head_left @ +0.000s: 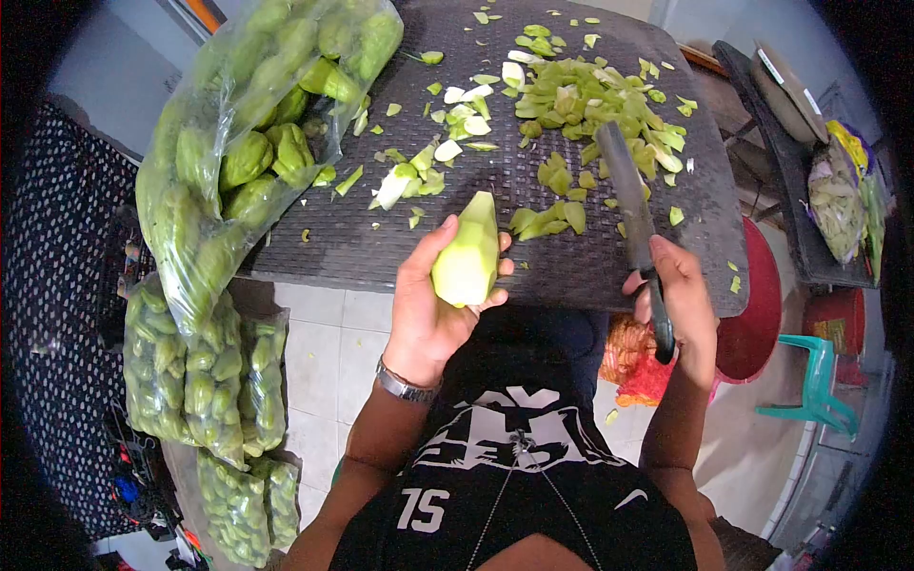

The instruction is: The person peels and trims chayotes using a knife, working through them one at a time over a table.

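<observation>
Chayote (466, 262) in hand, knife (625, 186) beside

Chayote at counter's (343, 243) near edge; left hand's (428, 309) grip closed round its lower part, narrow end bare, likely keeping fingers clear. Right of it, right hand (678, 285) grips knife's handle. Beyond it, peelings (583, 100) clutter; leftward, bulky bag (195, 190) crowds.

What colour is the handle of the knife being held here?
The knife handle is black; the head view, the only one, shows it.

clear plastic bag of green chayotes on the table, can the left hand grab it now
Probably not yet: the left hand holds a peeled pale-green chayote, though only scattered green peelings seem to lie between it and the bag.
</observation>
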